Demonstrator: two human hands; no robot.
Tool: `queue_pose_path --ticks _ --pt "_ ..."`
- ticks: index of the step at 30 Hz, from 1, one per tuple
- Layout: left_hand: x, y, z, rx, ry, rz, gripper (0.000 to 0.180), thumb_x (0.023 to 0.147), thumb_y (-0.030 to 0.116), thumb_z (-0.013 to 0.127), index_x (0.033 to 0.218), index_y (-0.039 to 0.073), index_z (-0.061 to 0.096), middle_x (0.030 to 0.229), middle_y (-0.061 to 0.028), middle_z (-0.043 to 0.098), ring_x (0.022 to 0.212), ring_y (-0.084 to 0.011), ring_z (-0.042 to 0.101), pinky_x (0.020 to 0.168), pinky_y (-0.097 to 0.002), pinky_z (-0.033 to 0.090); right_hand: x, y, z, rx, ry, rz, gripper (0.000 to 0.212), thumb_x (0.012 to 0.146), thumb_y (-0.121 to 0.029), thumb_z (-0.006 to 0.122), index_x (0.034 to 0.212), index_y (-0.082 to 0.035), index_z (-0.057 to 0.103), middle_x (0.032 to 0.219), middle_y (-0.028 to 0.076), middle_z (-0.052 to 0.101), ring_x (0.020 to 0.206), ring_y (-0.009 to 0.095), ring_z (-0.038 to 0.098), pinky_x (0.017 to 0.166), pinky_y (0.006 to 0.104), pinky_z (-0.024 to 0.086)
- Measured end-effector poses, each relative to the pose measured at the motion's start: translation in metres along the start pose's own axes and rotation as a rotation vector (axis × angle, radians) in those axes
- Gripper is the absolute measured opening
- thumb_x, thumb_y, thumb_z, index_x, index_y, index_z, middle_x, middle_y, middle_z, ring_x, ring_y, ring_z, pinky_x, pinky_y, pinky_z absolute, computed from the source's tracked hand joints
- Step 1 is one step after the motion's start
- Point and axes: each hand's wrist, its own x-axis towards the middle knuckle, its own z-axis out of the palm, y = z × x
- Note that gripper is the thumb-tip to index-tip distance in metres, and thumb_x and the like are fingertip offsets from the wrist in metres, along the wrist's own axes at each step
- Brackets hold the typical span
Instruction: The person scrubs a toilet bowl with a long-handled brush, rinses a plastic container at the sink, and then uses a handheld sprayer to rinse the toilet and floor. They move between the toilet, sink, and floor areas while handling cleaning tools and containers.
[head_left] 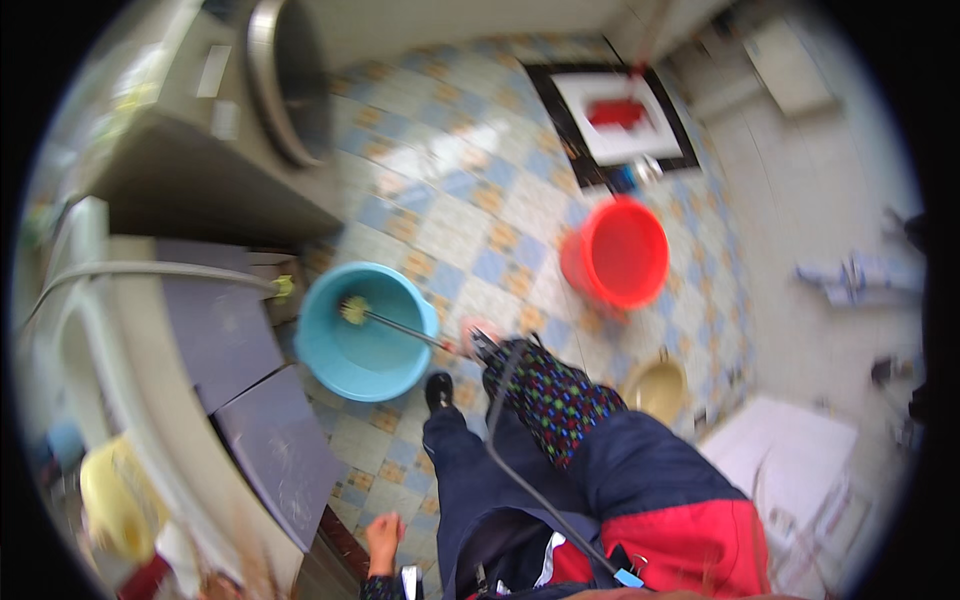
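Observation:
My right hand [475,337], below a dark sleeve with coloured checks, is closed round the end of a long-handled brush [400,327]. The brush has a thin metal handle and a round, pale yellow bristle head. That head is over the inside of a light blue plastic basin [365,360] on the tiled floor, near its far left side; I cannot tell whether it touches the basin. My left hand [384,530] hangs low beside the cabinet with its fingers curled in and nothing seen in them. My shoe [438,390] is just right of the basin.
A red bucket [575,258] stands to the right, before a white squat toilet [580,95] with something red in it. Left are a front-loading washing machine [210,150] and a grey-purple cabinet [270,440]. A tan basin [657,385] is near my right leg.

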Motion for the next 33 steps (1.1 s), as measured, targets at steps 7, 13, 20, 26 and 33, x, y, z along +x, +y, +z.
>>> queue_pose_path --ticks 7,13,20,26,33 --pt "0.259 -0.027 0.022 -0.259 0.09 -0.401 0.057 0.079 0.052 0.058 0.107 0.002 0.051 0.087 -0.0099 0.06 0.073 -0.0172 0.061 0.061 -0.0267 0.051 0.038 -0.027 0.113 0.188 0.163 -0.026 0.025 0.069 -0.029 0.062 0.071 -0.004 0.058 0.074 0.017 0.06 0.068 0.028 0.06 0.057 0.0384 0.048" --pt "0.35 -0.004 0.042 -0.682 0.045 -0.417 0.066 0.085 0.048 0.05 0.125 -0.003 0.037 0.121 -0.0223 0.044 0.113 -0.0281 0.046 0.092 -0.0368 0.043 -0.005 -0.025 0.111 0.175 0.109 -0.098 0.006 0.072 -0.01 0.058 0.068 -0.005 0.056 0.066 0.016 0.058 0.059 0.029 0.059 0.05 0.0385 0.046" --pt "0.359 0.004 0.069 -1.017 0.107 -0.359 0.045 0.083 0.023 0.059 0.12 0.002 0.041 0.12 -0.0184 0.047 0.115 -0.0313 0.043 0.1 -0.0457 0.032 -0.06 0.008 0.099 0.365 -0.029 0.163 0.024 0.077 -0.023 0.054 0.096 -0.008 0.052 0.079 0.02 0.06 0.075 0.039 0.059 0.066 0.0465 0.045" --pt "0.343 0.036 0.047 -0.969 0.313 -0.089 0.029 0.075 0.005 0.06 0.1 -0.004 0.048 0.088 -0.0143 0.056 0.071 -0.0255 0.06 0.061 -0.0383 0.052 -0.109 -0.014 0.12 0.82 -0.128 0.187 0.023 0.078 -0.026 0.06 0.087 -0.005 0.054 0.068 0.012 0.055 0.063 0.025 0.054 0.06 0.0354 0.042" --pt "0.307 0.124 0.058 -0.713 0.419 -0.034 0.024 0.068 0.005 0.061 0.088 -0.003 0.051 0.076 -0.0106 0.056 0.054 -0.0189 0.056 0.043 -0.0282 0.044 -0.141 -0.002 0.081 1.221 -0.093 0.332 0.022 0.08 -0.024 0.062 0.075 -0.005 0.051 0.058 0.0 0.046 0.05 0.012 0.043 0.048 0.0285 0.037"
